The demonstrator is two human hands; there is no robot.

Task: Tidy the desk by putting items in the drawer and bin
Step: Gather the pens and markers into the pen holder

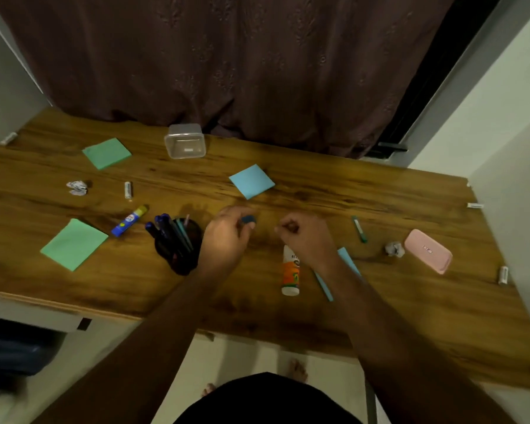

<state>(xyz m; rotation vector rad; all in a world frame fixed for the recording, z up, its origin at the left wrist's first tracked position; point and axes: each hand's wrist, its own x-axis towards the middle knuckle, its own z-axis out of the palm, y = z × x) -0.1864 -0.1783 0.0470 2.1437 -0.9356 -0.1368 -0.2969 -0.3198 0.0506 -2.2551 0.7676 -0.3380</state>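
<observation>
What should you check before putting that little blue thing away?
1. Left hand grips the small blue object: ok.
2. Right hand free to help: cannot tell; fingers curled, contents hidden.
3. Drawer open and ready: cannot tell; not clearly in view.
4. Bin within reach: cannot tell; not seen.
5. Path past the pen holder and glue bottle: ok; hands are above the desk, both stand close by.

Backdrop: dark brown patterned fabric curtain (242,62), hanging behind the desk's far edge
Sides: pale plain walls (508,123)
Below: light floor (251,359)
</observation>
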